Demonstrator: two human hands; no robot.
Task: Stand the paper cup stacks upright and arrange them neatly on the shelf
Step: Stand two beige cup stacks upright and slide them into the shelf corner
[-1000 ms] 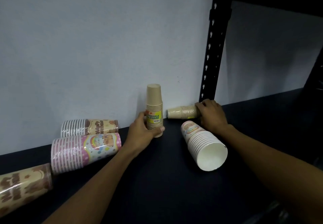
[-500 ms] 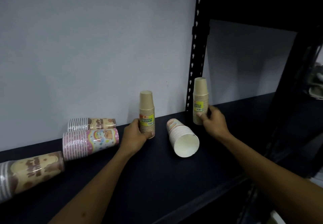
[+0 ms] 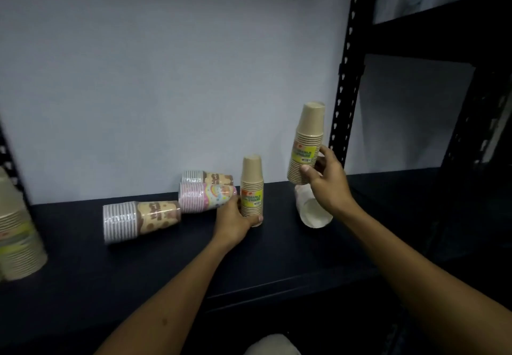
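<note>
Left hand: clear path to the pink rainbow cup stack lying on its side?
Probably yes. The left hand grips the upright kraft stack, and the pink rainbow stack lies right beside its fingers with nothing between. It would have to let go of the kraft stack first.

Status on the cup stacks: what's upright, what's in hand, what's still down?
Done: one tan stack stands upright on the shelf, gripped at its base by the left hand.
In hand: the right hand holds a second tan stack upright, seemingly above the shelf.
Left: three printed stacks and a white stack lie on their sides.
</note>
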